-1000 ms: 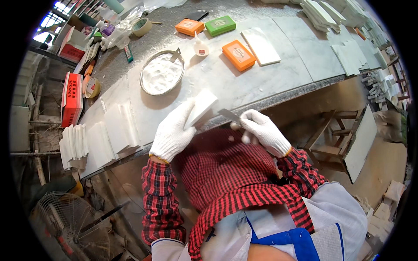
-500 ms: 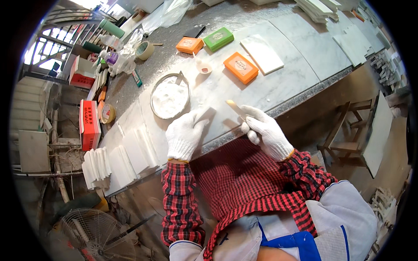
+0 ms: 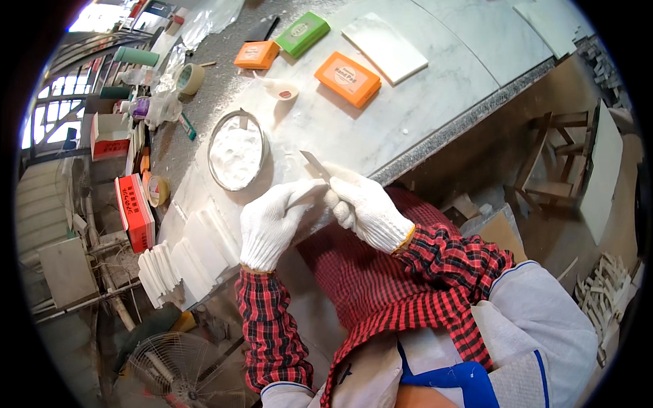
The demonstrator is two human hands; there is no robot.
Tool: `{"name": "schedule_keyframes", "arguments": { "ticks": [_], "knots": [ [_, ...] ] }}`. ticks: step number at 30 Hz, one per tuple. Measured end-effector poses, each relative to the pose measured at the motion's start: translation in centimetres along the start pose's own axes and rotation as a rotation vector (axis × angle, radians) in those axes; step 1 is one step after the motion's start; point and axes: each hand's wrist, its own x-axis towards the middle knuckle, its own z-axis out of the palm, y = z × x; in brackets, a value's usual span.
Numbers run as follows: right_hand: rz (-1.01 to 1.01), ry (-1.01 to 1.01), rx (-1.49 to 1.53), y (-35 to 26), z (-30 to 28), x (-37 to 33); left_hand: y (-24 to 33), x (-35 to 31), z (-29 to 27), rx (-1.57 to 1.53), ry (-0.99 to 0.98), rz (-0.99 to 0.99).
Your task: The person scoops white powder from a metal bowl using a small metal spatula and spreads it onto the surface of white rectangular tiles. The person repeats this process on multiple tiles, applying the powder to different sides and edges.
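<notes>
Sitting beside the blade (image 3: 314, 165) clasped in the right grip (image 3: 366, 211), the left grip (image 3: 272, 223), whose hold cannot be told, could be nicked by a slip.

the bench (image 3: 469, 124) has a grey speckled top, partly covered by pale marble slabs (image 3: 452, 75). on it are a round bowl (image 3: 263, 151) of white stuff (image 3: 235, 155), a small white bottle (image 3: 279, 90), a big orange box (image 3: 347, 79), a white tile (image 3: 384, 47), a small orange box (image 3: 256, 55) just beside a green box (image 3: 303, 34), and a roll of tape (image 3: 197, 78). thin white tiles (image 3: 197, 260) sit in stacks at the left end.
</notes>
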Motion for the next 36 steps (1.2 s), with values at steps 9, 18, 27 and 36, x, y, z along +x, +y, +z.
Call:
{"name": "schedule_keyframes", "arguments": {
  "ticks": [9,18,27,36],
  "knots": [
    [0.022,0.024,0.052,0.0,1.7,-1.4,-0.2,-0.1,0.2,0.057,0.015,0.024],
    [-0.027,0.044,0.036,0.3,1.2,-0.6,-0.5,-0.2,0.5,0.081,0.05,0.071],
    [-0.019,0.019,0.048,0.2,1.3,-0.3,-0.6,-0.2,0.8,0.089,0.065,0.086],
    [0.029,-0.022,0.089,-0.1,1.5,-0.5,-0.8,-0.3,0.9,0.088,0.07,0.077]
  ]
}}
